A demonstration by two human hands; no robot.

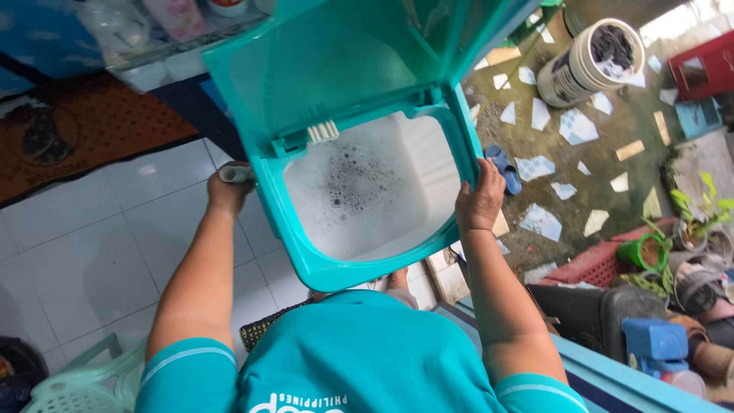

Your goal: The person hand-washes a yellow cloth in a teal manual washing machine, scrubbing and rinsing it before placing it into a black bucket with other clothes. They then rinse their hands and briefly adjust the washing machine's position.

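Washer (367, 191) sits on the tiled floor dead ahead, lid up, tub full of suds; left hand (228, 187) grip closed on a pale hose end at its left side, right hand (480, 200) clamped on the right rim: I'd keep both sides braced evenly to avoid slopping.

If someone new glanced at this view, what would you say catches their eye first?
The teal washing tub at centre, lid raised, full of sudsy water. The left hand grips a pale hose end at its left rim; the right hand holds the right rim. A white bucket of clothes stands upper right.
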